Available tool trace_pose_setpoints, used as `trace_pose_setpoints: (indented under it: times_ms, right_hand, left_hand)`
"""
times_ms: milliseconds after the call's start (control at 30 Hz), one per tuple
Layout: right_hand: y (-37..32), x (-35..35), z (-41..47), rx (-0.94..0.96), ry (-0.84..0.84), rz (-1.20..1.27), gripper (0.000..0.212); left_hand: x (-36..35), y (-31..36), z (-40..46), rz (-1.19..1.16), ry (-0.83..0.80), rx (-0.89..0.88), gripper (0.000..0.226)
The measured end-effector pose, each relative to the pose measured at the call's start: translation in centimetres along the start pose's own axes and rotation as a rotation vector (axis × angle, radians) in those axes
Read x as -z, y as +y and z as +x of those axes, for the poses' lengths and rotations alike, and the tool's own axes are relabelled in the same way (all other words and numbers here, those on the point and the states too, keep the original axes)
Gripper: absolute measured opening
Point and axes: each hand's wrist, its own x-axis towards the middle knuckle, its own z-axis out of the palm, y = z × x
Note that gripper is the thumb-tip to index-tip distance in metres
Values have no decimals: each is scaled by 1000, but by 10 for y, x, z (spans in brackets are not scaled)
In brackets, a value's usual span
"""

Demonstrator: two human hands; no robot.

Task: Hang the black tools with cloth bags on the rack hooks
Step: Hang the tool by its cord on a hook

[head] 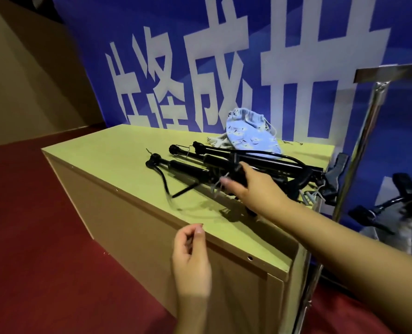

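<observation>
Several long black tools (214, 162) lie side by side on the yellow-green top of a wooden box (118, 150). My right hand (248, 186) reaches across and grips the nearest black tool at its middle; a thin cord trails from that tool's left end. A light blue patterned cloth bag (250, 131) lies behind the tools. My left hand (190, 256) hovers at the box's front edge, fingers loosely curled, holding nothing. On the right stands a shiny metal rack pole (354, 150) with a crossbar. One black tool with a grey bag (397, 213) hangs there.
A big blue banner with white characters (224, 68) fills the wall behind the box. Red carpet (43, 237) covers the floor at the left and front. A black clip-like part (337, 174) sits by the pole at the box's right end.
</observation>
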Motion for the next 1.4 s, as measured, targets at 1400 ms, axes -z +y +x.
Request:
trace_pose_setpoints:
  times_ms: [1400]
  right_hand:
    - [171, 156, -185, -203, 411, 1883, 56]
  left_hand:
    - [-130, 139, -2, -426, -465, -436, 50]
